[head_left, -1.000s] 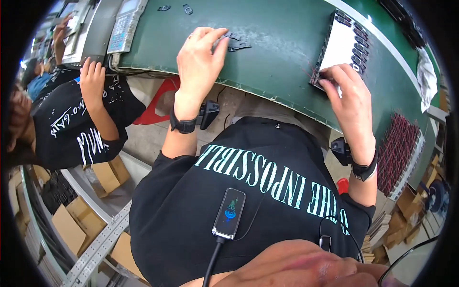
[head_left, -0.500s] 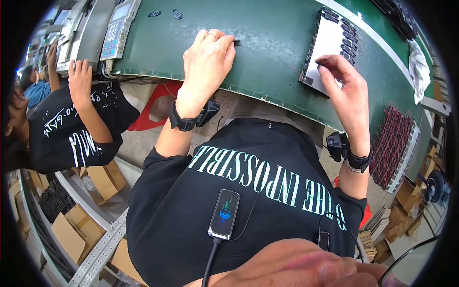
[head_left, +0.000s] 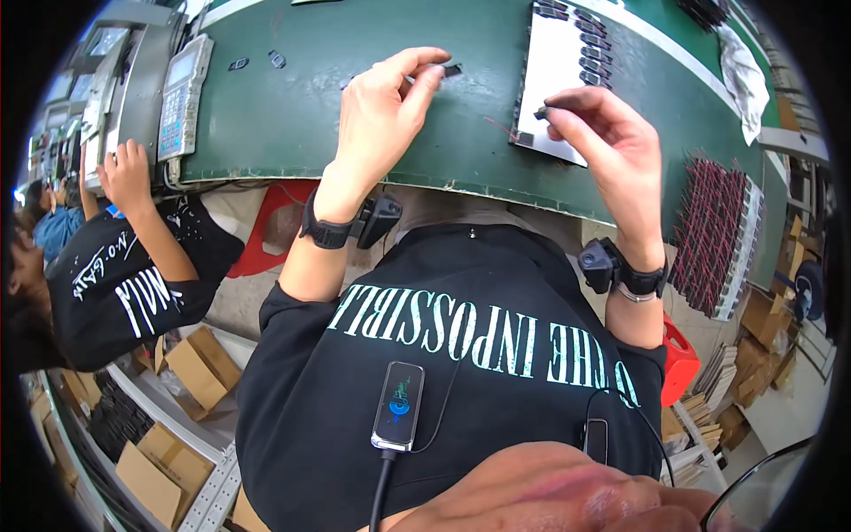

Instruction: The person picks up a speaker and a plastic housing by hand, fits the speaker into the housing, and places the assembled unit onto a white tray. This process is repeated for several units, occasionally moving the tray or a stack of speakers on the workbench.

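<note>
Over the green workbench [head_left: 292,120], my left hand [head_left: 386,111] pinches a small black part [head_left: 453,70] between thumb and forefinger. Further right, my right hand [head_left: 616,146] has its thumb and forefinger closed on a small dark piece [head_left: 542,113], too small to identify. That hand is above the near end of a white board [head_left: 551,58] with dark edges. Several small black parts [head_left: 596,55] lie along the board's right side. A thin red wire [head_left: 502,126] shows by its near left corner.
Two small black parts [head_left: 277,59] lie at the left, near a grey keypad device [head_left: 183,97]. Bundled red and black wires [head_left: 709,226] hang at the right edge, below a white cloth [head_left: 743,84]. Left of me sits a co-worker [head_left: 133,257]. Cardboard boxes [head_left: 204,368] stand below.
The view has shifted, moving the bench and board leftward and up. My left hand has turned, showing more of its black part. My right hand's dark piece now sticks out plainly from the fingertips.
</note>
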A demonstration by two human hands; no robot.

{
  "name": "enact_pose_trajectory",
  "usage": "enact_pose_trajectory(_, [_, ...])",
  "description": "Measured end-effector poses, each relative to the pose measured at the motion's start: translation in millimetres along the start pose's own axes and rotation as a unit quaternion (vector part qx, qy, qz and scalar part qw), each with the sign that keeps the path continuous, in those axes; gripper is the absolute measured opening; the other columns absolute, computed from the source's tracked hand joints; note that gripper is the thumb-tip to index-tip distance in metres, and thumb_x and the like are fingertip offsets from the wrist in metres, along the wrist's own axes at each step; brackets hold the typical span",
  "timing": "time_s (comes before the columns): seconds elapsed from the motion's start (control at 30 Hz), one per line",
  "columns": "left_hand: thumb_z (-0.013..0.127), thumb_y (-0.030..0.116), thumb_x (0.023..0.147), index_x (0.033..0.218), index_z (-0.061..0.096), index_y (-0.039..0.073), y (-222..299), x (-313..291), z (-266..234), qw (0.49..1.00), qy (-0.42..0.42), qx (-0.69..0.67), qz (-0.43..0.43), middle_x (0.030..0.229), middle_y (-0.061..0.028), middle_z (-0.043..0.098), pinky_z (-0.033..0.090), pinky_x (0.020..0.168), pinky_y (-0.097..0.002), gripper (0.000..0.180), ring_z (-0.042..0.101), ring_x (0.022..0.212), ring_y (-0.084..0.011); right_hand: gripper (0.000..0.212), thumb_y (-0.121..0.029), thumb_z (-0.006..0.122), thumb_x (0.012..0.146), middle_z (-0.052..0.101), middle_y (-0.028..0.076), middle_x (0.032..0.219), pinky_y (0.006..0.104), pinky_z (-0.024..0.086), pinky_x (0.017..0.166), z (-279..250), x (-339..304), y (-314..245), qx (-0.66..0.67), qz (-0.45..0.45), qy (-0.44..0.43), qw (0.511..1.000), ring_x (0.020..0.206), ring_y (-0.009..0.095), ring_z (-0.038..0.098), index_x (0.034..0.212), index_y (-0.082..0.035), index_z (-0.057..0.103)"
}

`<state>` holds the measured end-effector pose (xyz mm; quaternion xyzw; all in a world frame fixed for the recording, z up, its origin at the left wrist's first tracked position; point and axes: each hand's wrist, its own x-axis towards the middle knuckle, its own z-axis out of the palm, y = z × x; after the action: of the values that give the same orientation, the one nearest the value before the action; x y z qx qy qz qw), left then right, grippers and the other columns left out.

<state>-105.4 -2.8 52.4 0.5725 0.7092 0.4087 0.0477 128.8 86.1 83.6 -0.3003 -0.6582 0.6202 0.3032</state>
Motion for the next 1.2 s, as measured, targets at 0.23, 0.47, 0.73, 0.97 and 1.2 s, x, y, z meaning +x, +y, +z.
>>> enact_pose_trajectory(0.23, [0.068,0.013,0.095,0.113,0.071,0.002,36.3,3.7,10.9,0.933,-0.124,-0.303,-0.151,0.09,-0.0031,0.073,0.055,0.066,-0.0223,0.021,0.067,0.076,-0.0068,0.018,-0.009,0.066,0.096,0.068,0.002,0.098,0.0234,0.052,0.083,12.6,20.5,15.7,0.036,0.018,-0.022,0.999,0.088,0.009,0.064,0.11,0.002,0.066])
enact_pose_trajectory(0.47, [0.064,0.008,0.097,0.126,0.065,-0.003,40.4,-6.0,18.7,0.885,-0.155,-0.418,-0.133,0.097,-0.0101,0.072,0.059,0.076,-0.0246,0.031,0.071,0.085,-0.0142,0.015,-0.009,0.066,0.096,0.067,0.0,0.095,0.0226,0.051,0.083,8.8,18.2,20.8,0.03,-0.002,0.025,0.999,0.089,0.007,0.063,0.108,0.0,0.065])
enact_pose_trajectory(0.73, [0.064,0.007,0.097,0.129,0.064,0.0,33.0,-3.5,19.0,0.896,-0.193,-0.369,-0.153,0.099,-0.009,0.073,0.059,0.08,-0.0248,0.033,0.071,0.088,-0.0121,0.012,-0.009,0.068,0.095,0.067,-0.002,0.092,0.0213,0.049,0.079,8.9,14.5,10.3,-0.038,-0.043,0.024,0.998,0.085,0.005,0.061,0.103,-0.001,0.068])
enact_pose_trajectory(0.97, [0.061,0.006,0.099,0.129,0.063,-0.001,35.8,-3.3,14.9,0.888,-0.22,-0.382,-0.133,0.101,-0.0102,0.073,0.059,0.082,-0.0254,0.031,0.071,0.089,-0.0133,0.013,-0.01,0.069,0.094,0.068,-0.002,0.089,0.0204,0.049,0.077,9.3,13.9,12.6,-0.085,-0.048,0.023,0.995,0.083,0.004,0.061,0.104,-0.002,0.069])
enact_pose_trajectory(1.2, [0.058,0.004,0.1,0.13,0.062,-0.004,33.2,-3.1,17.5,0.9,-0.192,-0.383,-0.083,0.104,-0.0137,0.072,0.06,0.085,-0.0283,0.032,0.071,0.093,-0.0169,0.014,-0.01,0.069,0.094,0.067,-0.002,0.088,0.0201,0.048,0.074,8.5,15.5,12.4,-0.133,-0.049,0.034,0.989,0.082,0.004,0.061,0.104,-0.002,0.069])
